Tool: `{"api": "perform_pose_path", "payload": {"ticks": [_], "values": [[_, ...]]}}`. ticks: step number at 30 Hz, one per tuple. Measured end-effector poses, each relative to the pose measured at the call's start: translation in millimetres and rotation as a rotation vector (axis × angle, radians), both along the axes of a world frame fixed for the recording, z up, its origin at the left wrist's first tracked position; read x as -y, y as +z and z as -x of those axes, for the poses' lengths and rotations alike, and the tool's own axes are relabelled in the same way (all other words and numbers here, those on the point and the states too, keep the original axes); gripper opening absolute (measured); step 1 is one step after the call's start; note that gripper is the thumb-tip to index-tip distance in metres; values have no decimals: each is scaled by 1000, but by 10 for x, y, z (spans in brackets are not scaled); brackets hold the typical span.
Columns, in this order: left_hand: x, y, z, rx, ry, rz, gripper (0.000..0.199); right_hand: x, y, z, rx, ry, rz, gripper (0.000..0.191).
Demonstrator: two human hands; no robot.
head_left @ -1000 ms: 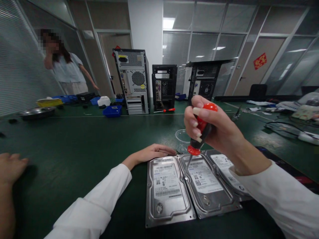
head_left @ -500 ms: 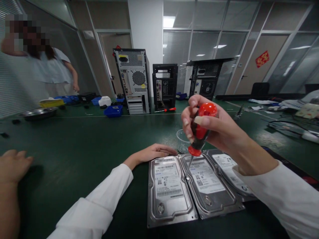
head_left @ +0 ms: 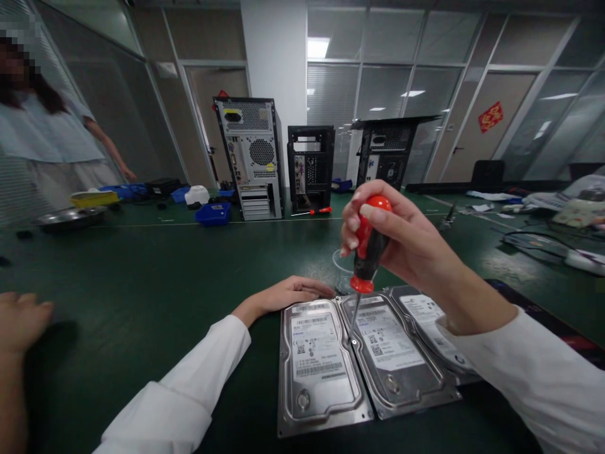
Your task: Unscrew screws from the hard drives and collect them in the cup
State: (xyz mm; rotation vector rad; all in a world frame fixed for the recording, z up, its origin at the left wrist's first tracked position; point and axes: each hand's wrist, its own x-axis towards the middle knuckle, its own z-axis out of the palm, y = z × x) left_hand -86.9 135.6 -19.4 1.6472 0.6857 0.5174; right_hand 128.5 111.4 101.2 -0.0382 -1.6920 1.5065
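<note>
My right hand (head_left: 397, 227) is wrapped round the handle of a red and black screwdriver (head_left: 370, 252), held nearly upright. Its thin shaft runs down to a screw at the left edge of the middle hard drive (head_left: 392, 340), near the seam with the left hard drive (head_left: 319, 353). Flat along the top edge of the left drive lies my left hand (head_left: 293, 292), fingers stretched out to the right. A third hard drive (head_left: 432, 325), partly covered by my right forearm, lies at the right. Behind the drives stands a clear plastic cup (head_left: 341, 265), half hidden by my right hand.
Three computer cases (head_left: 255, 157) stand at the back, with another screwdriver (head_left: 322, 210) before the middle one. Blue bins (head_left: 213, 214) and a metal bowl (head_left: 70, 218) lie back left. Another person's hand (head_left: 21, 318) rests at the left edge; someone stands behind. Cables (head_left: 534, 241) lie right.
The screwdriver handle has turned and tipped slightly in my right hand, its tip staying at the same screw. My left hand stays put. The standing person has shifted left.
</note>
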Motion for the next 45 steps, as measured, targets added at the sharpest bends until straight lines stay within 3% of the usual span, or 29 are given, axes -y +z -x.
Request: {"api": "perform_pose_path", "payload": {"ticks": [7, 11, 19, 21, 26, 31, 36, 39, 42, 45], "values": [[-13, -37, 11, 12, 30, 45, 41, 1, 51, -61, 88, 56, -2, 28], [-13, -43, 6, 8, 36, 46, 41, -33, 48, -55, 73, 78, -42, 23], [-33, -66, 28, -11, 35, 27, 39, -14, 28, -10, -46, -68, -87, 8], [-36, -72, 32, -10, 33, 40, 39, -3, 42, -32, -41, -33, -40, 5], [-33, -69, 26, 9, 45, 23, 37, -12, 81, -101, 48, 137, 30, 23], [-27, -45, 17, 7, 41, 27, 37, -24, 55, -69, 48, 46, -82, 9], [-22, -31, 21, -10, 40, 33, 38, 30, 45, -25, 25, -49, -110, 26], [-23, -40, 25, -3, 28, 46, 38, 40, 70, -48, 26, 38, -56, 18], [-34, -64, 30, 8, 34, 37, 36, 19, 78, -76, 79, 167, -2, 27], [-37, -78, 32, 4, 38, 27, 35, -10, 47, -70, 87, 167, -8, 23]]}}
